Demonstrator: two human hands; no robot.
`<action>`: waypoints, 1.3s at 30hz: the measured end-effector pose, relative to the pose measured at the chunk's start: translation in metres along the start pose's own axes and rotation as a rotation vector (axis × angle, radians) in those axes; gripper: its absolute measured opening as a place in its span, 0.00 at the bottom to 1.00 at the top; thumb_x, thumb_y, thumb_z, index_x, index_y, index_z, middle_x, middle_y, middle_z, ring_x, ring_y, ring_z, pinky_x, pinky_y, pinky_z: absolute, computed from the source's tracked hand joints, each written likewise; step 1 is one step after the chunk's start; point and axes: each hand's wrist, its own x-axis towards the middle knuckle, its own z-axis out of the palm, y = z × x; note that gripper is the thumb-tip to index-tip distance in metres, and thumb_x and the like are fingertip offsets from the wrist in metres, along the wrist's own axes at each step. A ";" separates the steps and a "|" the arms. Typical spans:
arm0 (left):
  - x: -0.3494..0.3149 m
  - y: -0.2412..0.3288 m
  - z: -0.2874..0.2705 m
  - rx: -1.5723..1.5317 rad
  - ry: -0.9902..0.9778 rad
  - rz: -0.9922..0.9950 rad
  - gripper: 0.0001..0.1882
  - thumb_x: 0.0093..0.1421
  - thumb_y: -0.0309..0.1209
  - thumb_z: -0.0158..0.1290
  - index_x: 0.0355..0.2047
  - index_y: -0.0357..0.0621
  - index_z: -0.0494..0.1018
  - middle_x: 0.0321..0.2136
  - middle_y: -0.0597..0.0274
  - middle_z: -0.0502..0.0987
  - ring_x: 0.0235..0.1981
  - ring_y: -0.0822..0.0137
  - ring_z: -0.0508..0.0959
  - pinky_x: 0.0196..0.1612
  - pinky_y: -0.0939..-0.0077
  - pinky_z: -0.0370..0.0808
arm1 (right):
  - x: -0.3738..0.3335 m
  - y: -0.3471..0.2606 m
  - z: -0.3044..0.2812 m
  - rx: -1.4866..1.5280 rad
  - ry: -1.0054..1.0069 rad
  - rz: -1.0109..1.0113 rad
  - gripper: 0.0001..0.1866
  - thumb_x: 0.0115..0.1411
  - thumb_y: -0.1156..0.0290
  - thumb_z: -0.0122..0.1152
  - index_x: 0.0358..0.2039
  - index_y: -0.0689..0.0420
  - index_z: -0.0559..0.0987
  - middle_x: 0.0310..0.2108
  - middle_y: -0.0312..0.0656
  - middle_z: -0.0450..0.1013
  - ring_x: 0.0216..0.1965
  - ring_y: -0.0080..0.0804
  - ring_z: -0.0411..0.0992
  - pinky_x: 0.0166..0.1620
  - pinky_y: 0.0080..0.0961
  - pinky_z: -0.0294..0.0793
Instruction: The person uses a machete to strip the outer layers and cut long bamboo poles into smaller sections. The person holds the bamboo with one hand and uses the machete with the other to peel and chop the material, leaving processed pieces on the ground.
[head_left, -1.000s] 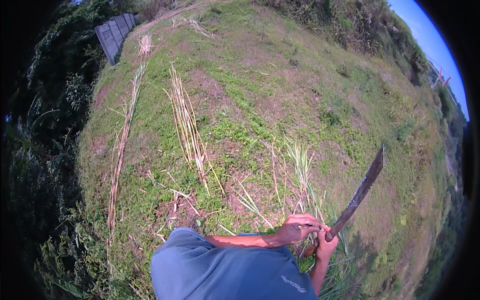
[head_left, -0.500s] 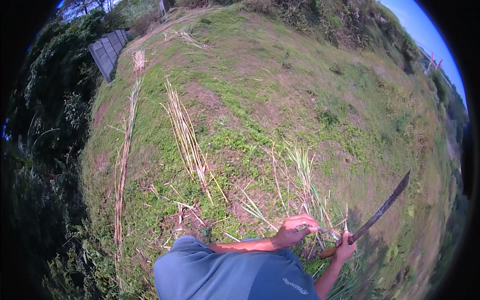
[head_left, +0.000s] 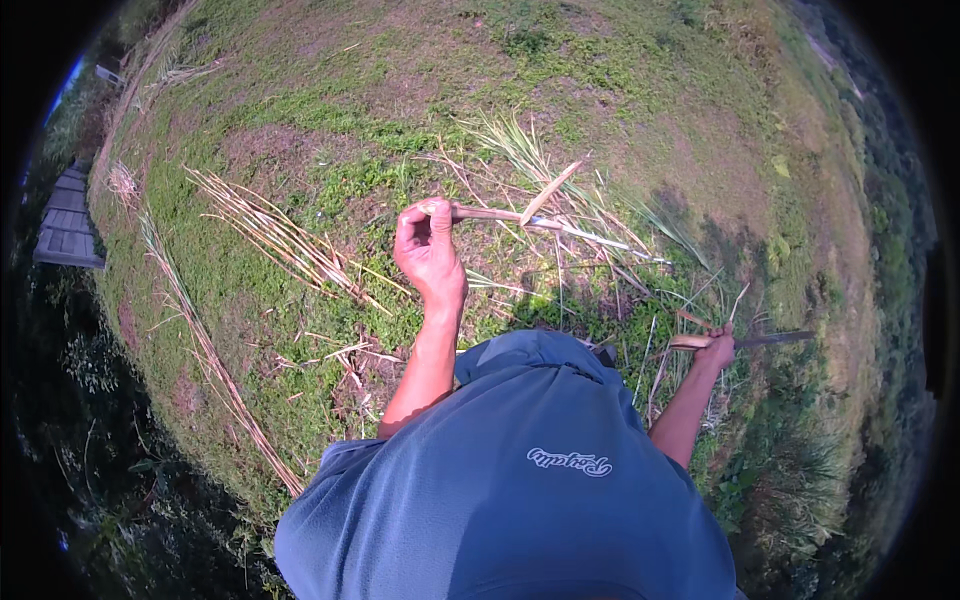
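My left hand [head_left: 430, 250] is raised in front of me, fingers pinched round one end of a pale stalk [head_left: 490, 213]. The stalk points to the right, and a dry tan leaf sheath [head_left: 552, 190] sticks up at an angle from it. Lower on the right, my right hand [head_left: 715, 350] grips a machete by its light wooden handle [head_left: 689, 342]. The dark machete blade [head_left: 780, 338] points out to the right. Thin dry bits show beside the right hand; whether it also holds them I cannot tell.
Beyond the left hand lies a pile of green and dry stalks [head_left: 515, 145]. To the left are a bundle of dry stalks [head_left: 270, 228] and a long row of stalks [head_left: 205, 345]. Grey panels [head_left: 70, 220] stand by dark bushes at the far left.
The hands have moved apart: the left went left and up with the stalk, the right stayed low on the right with the machete. My view has tilted downward and turned.
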 end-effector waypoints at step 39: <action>-0.017 0.017 0.081 0.146 -0.044 0.091 0.12 0.61 0.27 0.55 0.27 0.42 0.62 0.22 0.60 0.72 0.21 0.73 0.74 0.22 0.80 0.78 | -0.236 0.033 0.112 -1.527 -0.739 -0.551 0.19 0.53 0.57 0.59 0.30 0.64 0.78 0.24 0.58 0.75 0.30 0.58 0.75 0.39 0.50 0.74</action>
